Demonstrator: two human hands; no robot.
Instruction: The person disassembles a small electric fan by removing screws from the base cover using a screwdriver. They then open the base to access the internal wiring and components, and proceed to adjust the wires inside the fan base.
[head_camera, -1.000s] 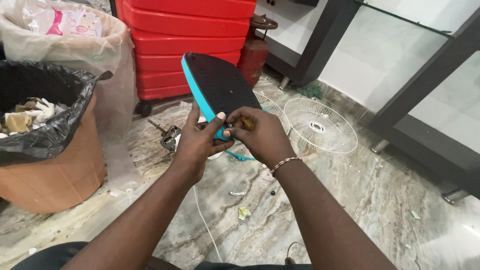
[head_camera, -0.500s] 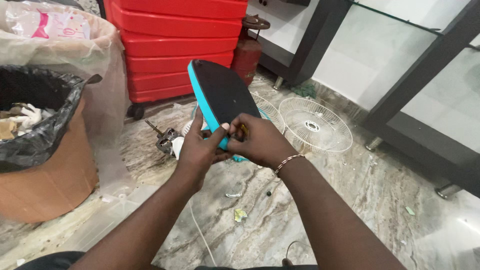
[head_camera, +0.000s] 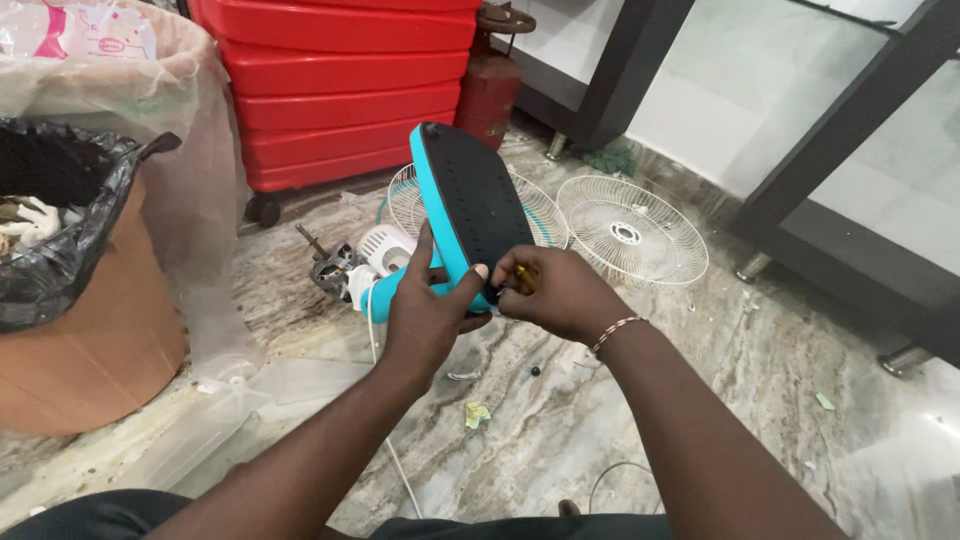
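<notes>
So the fan base (head_camera: 470, 205) is tipped up on edge above the marble floor (head_camera: 760, 380), black underside facing the camera, long axis running from the hands up and away-left. Left hand (head_camera: 430, 315) grips its lower teal edge; right hand (head_camera: 560, 292) pinches a small yellowish tool (head_camera: 522, 278) against it.

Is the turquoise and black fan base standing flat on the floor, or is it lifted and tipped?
Lifted and tipped. The fan base stands on edge, black underside facing the camera, gripped by the left hand, the right hand at its lower edge.
</notes>
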